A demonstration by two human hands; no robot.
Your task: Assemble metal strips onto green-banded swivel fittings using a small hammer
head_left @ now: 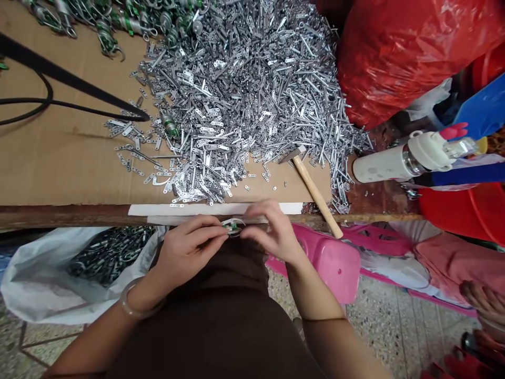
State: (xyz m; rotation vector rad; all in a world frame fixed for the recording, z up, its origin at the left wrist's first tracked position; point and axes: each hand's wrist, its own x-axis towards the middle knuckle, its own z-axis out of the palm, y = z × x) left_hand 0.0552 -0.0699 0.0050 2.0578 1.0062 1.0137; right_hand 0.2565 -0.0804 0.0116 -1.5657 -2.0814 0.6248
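My left hand (pixel 185 250) and my right hand (pixel 272 231) meet at the front edge of the workbench, pinching a small green-and-silver metal clip (pixel 232 228) between their fingertips. A thin wire loop seems to rise from the clip, and my fingers hide part of it. Beyond my hands, a large heap of punched aluminium strips (pixel 236 100) covers a cardboard sheet (pixel 67 163). A wooden-handled hammer (pixel 311 181) lies on the sheet's near right corner, just beyond my right hand. Green-wrapped metal assemblies (pixel 98 23) lie at the far left.
A black cable (pixel 51 89) crosses the cardboard at left. A white sack of dark parts (pixel 98 268) sits below the bench at left, and a pink stool (pixel 331 263) at right. A steel flask (pixel 398 160) and red plastic bag (pixel 414 58) stand right. Another person's hand (pixel 483 302) shows at lower right.
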